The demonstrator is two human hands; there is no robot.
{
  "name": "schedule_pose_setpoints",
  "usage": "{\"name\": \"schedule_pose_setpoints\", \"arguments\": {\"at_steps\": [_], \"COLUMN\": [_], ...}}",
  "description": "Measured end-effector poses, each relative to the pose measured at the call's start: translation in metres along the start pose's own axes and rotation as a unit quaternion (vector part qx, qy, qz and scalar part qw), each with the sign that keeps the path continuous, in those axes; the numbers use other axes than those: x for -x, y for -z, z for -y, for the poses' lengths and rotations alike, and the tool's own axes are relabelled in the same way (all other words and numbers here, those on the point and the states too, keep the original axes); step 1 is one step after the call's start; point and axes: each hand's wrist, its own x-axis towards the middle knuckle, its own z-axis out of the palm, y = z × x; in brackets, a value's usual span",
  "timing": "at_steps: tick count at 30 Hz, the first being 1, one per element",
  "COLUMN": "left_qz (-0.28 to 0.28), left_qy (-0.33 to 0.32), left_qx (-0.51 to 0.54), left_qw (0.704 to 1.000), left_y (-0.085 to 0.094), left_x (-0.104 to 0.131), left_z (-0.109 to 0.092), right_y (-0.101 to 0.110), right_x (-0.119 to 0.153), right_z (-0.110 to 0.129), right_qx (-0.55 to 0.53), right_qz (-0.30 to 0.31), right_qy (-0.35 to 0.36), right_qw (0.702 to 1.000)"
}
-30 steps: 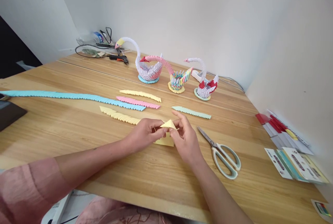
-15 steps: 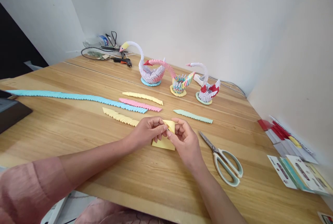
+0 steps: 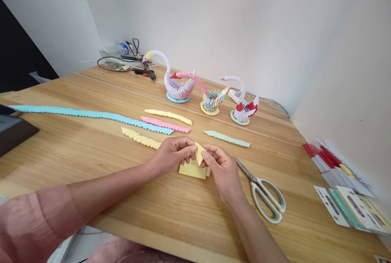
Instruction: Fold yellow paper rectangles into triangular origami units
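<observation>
Between my hands is a small folded piece of yellow paper, its creased flap facing me. My left hand pinches its left edge with thumb and fingers. On the opposite side, my right hand grips it between thumb and forefinger. Below, yellow paper sheets lie on the table, partly hidden by my fingers. A yellow strip of interlocked folded pieces runs behind my left hand. To the right of my right hand rest scissors with pale green and white handles.
Three paper swans stand at the back. Blue, pink, yellow and green folded strips lie mid-table. Packs of coloured paper sit at right. A glue gun and cable lie back left, a dark device at left.
The yellow paper between my fingers is turned and now shows as a smaller, narrower folded shape. My right hand has shifted slightly right and down; my left hand stays almost in place.
</observation>
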Motion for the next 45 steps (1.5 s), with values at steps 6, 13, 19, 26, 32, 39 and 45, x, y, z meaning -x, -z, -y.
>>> {"name": "schedule_pose_setpoints", "arguments": {"at_steps": [6,13,19,26,32,39,45], "left_qz": [-0.06,-0.005,-0.068,-0.068,-0.069,-0.041,-0.054], "left_qy": [-0.021,-0.017,-0.043,-0.055,-0.05,-0.072,-0.054], "left_qx": [-0.073,-0.018,-0.12,-0.168,-0.182,-0.146,-0.163], "left_qw": [0.995,1.0,0.99,0.982,0.98,0.986,0.984], "left_y": [-0.0022,0.0021,-0.0041,-0.005,-0.0051,-0.0031,-0.0043], "left_x": [0.0018,0.0001,0.0042,0.0054,0.0052,0.0046,0.0049], "left_z": [-0.0043,-0.0042,-0.0031,-0.0004,0.0013,0.0036,0.0017], "right_y": [-0.0004,0.0014,-0.0021,-0.0033,-0.0029,-0.0025,-0.0045], "right_x": [0.0012,0.0003,0.0034,0.0054,0.0062,0.0076,0.0078], "right_z": [-0.0012,-0.0008,0.0012,-0.0004,-0.0002,-0.0018,-0.0016], "right_qx": [0.034,0.041,0.13,0.164,0.147,0.149,0.178], "right_qz": [0.013,0.008,0.006,-0.004,0.003,-0.004,0.003], "right_qy": [0.029,0.025,0.084,0.125,0.103,0.097,0.136], "right_qw": [0.999,0.999,0.988,0.979,0.984,0.984,0.975]}}
